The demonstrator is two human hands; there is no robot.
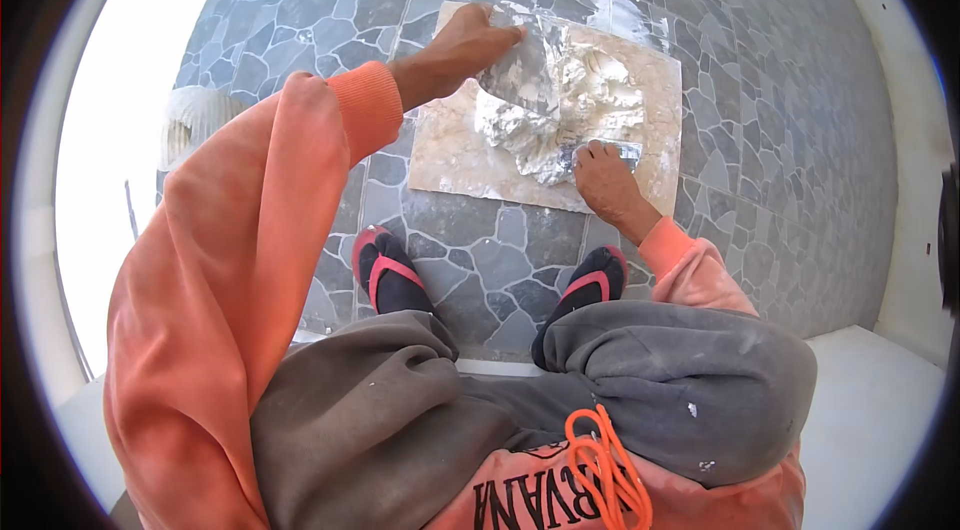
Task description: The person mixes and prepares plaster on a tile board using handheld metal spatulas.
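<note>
A mound of white putty-like paste (605, 85) lies on a tan, smeared board (450, 165) on the floor. My left hand (470, 45) is closed on the edge of a wide, thin flat scraper (525, 80), greyish and streaked with white. Its lower edge meets the paste. Nearer to me, my right hand (605, 180) is closed on a smaller flat metal scraper (628, 152), whose blade touches the paste at the board's near side. How that one's handle sits is hidden under my fingers.
Grey stone-patterned tiles (740, 140) surround the board, with a white smear (622, 15) beyond its far edge. My feet in sandals (392, 270) stand just before the board. A whitish round bundle (195, 122) sits at the left, and a pale wall (915, 130) rises on the right.
</note>
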